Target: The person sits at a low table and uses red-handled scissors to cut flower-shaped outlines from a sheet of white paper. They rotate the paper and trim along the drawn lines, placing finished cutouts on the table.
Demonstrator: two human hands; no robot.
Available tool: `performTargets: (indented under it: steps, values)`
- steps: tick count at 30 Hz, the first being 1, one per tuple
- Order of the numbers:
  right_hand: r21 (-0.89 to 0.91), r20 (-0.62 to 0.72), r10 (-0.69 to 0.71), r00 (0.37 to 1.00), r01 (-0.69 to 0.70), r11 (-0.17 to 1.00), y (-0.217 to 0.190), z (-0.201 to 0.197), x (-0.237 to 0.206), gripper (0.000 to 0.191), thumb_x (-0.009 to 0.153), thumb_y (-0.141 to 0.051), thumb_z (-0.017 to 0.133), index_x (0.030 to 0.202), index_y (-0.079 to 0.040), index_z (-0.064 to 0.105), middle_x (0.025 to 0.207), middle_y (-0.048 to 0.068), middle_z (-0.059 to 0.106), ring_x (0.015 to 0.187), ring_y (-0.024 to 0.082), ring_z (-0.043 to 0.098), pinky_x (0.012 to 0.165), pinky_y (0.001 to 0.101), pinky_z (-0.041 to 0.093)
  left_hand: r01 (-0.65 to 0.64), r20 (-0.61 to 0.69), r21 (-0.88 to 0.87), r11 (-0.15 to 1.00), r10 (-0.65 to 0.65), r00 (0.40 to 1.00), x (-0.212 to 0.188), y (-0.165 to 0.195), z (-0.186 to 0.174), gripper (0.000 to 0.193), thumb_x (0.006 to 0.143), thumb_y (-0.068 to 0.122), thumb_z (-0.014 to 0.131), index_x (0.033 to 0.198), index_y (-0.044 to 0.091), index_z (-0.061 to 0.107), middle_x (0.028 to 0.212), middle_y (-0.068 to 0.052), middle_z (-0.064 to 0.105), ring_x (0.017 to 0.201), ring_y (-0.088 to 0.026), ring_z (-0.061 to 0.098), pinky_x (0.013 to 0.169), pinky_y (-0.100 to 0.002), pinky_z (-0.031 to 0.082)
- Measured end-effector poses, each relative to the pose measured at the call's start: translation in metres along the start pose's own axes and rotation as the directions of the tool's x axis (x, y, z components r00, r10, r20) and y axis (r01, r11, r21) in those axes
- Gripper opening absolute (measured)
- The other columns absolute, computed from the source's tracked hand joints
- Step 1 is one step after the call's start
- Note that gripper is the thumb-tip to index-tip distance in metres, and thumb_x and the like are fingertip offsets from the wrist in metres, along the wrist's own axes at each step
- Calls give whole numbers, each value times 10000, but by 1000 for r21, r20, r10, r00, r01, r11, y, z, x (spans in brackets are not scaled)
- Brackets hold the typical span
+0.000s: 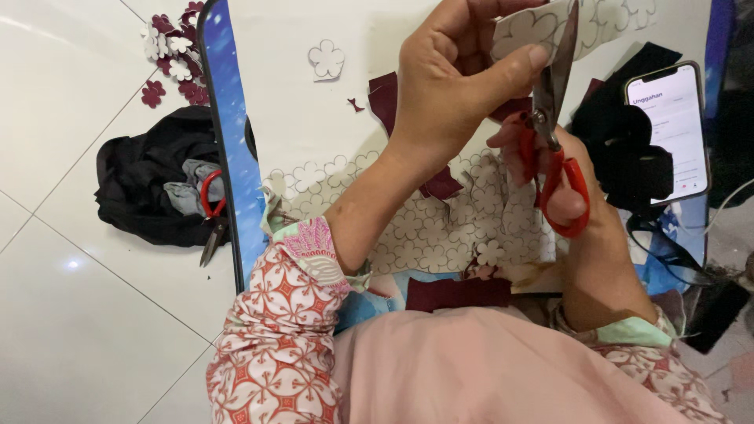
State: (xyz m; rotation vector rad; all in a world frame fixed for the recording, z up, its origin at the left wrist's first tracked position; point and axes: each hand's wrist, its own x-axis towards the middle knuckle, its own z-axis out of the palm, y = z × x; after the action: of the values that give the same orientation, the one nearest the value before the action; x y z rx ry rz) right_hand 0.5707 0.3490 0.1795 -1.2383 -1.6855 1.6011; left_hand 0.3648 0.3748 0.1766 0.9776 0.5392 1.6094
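White floor tiles surround a board where the left hand pinches a flower-printed paper strip, right hand gripping red scissors mid-cut, finished flowers piled far left, uncut sheet remaining.

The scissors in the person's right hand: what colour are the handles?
Red, on the scissors in the right hand; seen in the head view.

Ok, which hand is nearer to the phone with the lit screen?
Right. The right hand, gripping the red-handled scissors, sits just left of the phone. The left hand, pinching the flower-traced sheet, is farther left.
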Motion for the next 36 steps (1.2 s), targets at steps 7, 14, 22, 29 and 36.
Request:
performTargets:
  steps: [7, 14, 22, 29, 36]
  values:
    - [173, -75, 91, 993, -77, 982, -9, 11, 1, 736, 933, -717, 566, 1161, -25, 671, 769, 15, 513, 683, 139, 475, 638, 283, 372, -45, -44, -76, 996, 42, 998, -5, -3, 7, 240, 1072, 56, 763, 1268, 10, 632, 1093, -81, 748, 931, -102, 744, 841, -235, 648]
    - [110, -29, -35, 999, 38, 993, -19, 15, -11, 1088, 736, -990, 544, 1302, -62, 603, 970, -5, 527, 878, 128, 473, 772, 275, 357, -100, -126, -29, 995, 95, 987, -11, -9, 18, 204, 1078, 53, 760, 1251, 35, 653, 1071, -46, 751, 899, -54, 729, 822, -192, 620]
    - [73, -6, -151, 989, 151, 986, -12, 13, -2, 1010, 733, -969, 521, 1231, -93, 589, 928, -33, 509, 791, 90, 458, 676, 237, 363, -94, -132, -68, 993, 84, 988, -13, -7, 23, 211, 1082, 39, 758, 1263, 27, 650, 1076, -47, 746, 927, -54, 719, 846, -198, 614]
    - [-64, -64, -20, 998, 15, 998, -4, -3, 1, 726, 1000, -744, 528, 1109, -38, 656, 769, 5, 511, 659, 117, 462, 594, 257, 336, -69, -110, -72, 995, 61, 992, -11, 3, 19, 231, 1061, 67, 761, 1254, 26, 641, 1085, -55, 748, 909, -63, 725, 821, -203, 623]
    - [-94, -47, -26, 999, 22, 995, -2, -12, -2, 553, 1035, -573, 598, 1045, -23, 659, 712, 23, 485, 621, 128, 456, 591, 271, 337, -13, -72, -35, 999, 10, 997, -8, 10, 14, 276, 1048, 103, 780, 1257, 3, 630, 1017, -85, 761, 881, -98, 749, 805, -243, 662]
